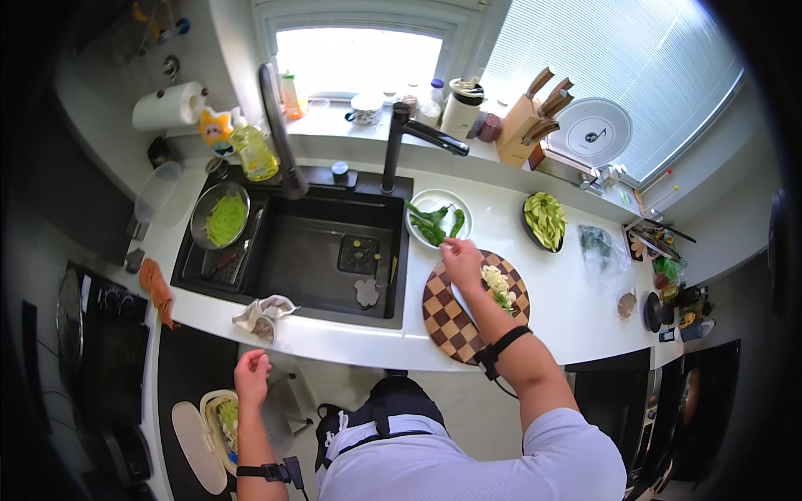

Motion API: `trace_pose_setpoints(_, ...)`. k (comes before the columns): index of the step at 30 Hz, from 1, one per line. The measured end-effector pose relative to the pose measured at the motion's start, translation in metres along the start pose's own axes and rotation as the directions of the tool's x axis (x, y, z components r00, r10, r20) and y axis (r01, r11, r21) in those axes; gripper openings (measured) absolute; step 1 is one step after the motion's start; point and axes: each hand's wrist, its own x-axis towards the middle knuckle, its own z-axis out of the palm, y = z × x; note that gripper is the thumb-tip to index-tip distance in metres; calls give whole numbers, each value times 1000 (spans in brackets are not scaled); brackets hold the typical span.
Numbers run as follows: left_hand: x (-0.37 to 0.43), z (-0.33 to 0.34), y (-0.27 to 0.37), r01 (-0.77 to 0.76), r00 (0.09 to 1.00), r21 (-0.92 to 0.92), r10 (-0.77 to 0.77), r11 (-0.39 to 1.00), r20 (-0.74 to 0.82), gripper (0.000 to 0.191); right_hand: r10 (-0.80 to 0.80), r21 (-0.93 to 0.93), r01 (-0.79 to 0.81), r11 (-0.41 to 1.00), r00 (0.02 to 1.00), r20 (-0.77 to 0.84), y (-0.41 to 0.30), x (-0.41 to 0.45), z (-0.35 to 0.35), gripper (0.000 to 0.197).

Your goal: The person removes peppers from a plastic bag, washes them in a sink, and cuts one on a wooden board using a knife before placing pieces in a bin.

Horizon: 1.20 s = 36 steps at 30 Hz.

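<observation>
My right hand (pixel 462 263) reaches over the far side of a round checkered wooden cutting board (pixel 442 313), its fingertips at the near rim of a white plate (pixel 467 235). Green peppers (pixel 430 224) lie on that plate; whether the fingers pinch one I cannot tell. Chopped garlic (pixel 496 278) and some green pieces lie on the board beside my forearm, which partly hides a knife blade (pixel 462 302). My left hand (pixel 253 376) hangs in front of the counter edge with curled fingers and nothing visible in it, above an open bin (pixel 210 432) of scraps.
A black sink (pixel 313 263) holds a strainer bowl of shredded green vegetable (pixel 225 219). A cloth (pixel 266 316) lies at the counter edge. To the right stand a dark bowl of sliced green vegetable (pixel 545 220) and a plastic bag (pixel 604 257). A knife block (pixel 520 128) stands behind.
</observation>
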Motion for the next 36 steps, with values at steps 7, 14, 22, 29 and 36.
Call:
trace_pose_setpoints(7, 8, 70, 62, -43, 991, 42, 38, 998, 127, 19, -105, -263, 121, 957, 992, 74, 51, 111, -8, 17)
trace_pose_setpoints(14, -13, 58, 40, 121, 993, 75, -121, 990, -5, 21, -294, -253, 359, 898, 919, 261, 57, 167, 20, 10)
trace_pose_setpoints(22, -39, 57, 44, 198, 977, 13, -197, 980, -77, 22, -437, -250, 643, 724, 708, 554, 39, 150, 48, 16)
trace_pose_setpoints(29, -37, 48, 48, 171, 983, -21, -172, 985, -58, 23, -370, -272, 571, 775, 759, 536, 35, 143, 39, 13)
trace_pose_setpoints(36, -43, 22, 56, 23, 995, -243, 1, 970, 100, 24, -408, 409, 139, 902, 583, 703, -125, 15, 62, 17)
